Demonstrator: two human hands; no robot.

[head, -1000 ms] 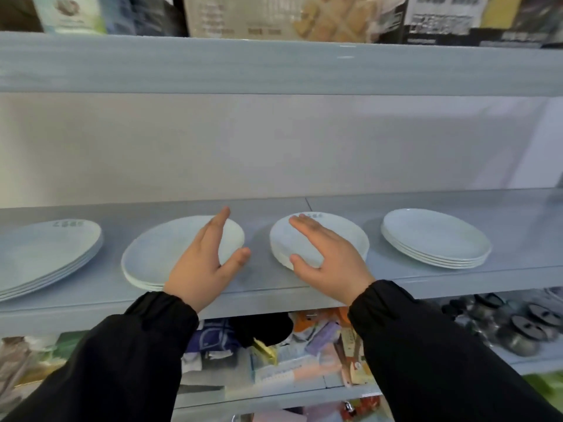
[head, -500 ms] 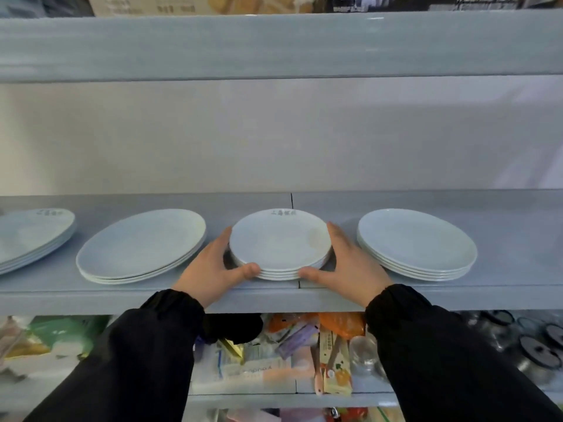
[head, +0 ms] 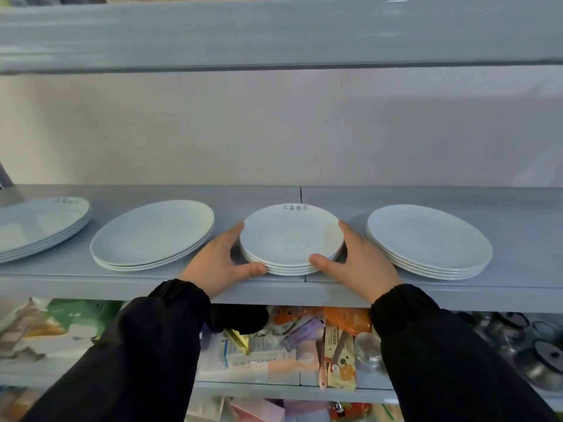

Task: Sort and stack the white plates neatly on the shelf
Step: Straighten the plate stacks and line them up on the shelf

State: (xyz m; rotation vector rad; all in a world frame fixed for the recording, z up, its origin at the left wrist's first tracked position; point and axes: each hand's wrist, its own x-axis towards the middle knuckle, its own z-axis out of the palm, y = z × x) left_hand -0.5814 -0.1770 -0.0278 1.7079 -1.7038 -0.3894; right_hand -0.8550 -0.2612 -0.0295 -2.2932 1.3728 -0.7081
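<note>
Four stacks of white plates stand in a row on the pale blue shelf (head: pixel 518 295). The middle one is a stack of small plates (head: pixel 289 236) with grey lettering on its far rim. My left hand (head: pixel 219 264) holds its left side, thumb curled against the front edge. On the opposite side my right hand (head: pixel 361 263) mirrors that hold. A larger plate stack (head: pixel 152 233) lies to the left and another large stack (head: pixel 426 236) to the right, both apart from my hands. The far-left plate stack (head: pixel 36 226) is cut off by the frame edge.
An upper shelf board (head: pixel 274 32) hangs overhead, and a white back wall (head: pixel 274 132) closes the bay. The shelf below holds mixed packaged goods (head: pixel 274 354) and metal pot lids (head: pixel 542 354) at the right.
A second ago my hands lay on top of two separate stacks. Both then came to the sides of the small stack, which now sits centred between the large stacks.
</note>
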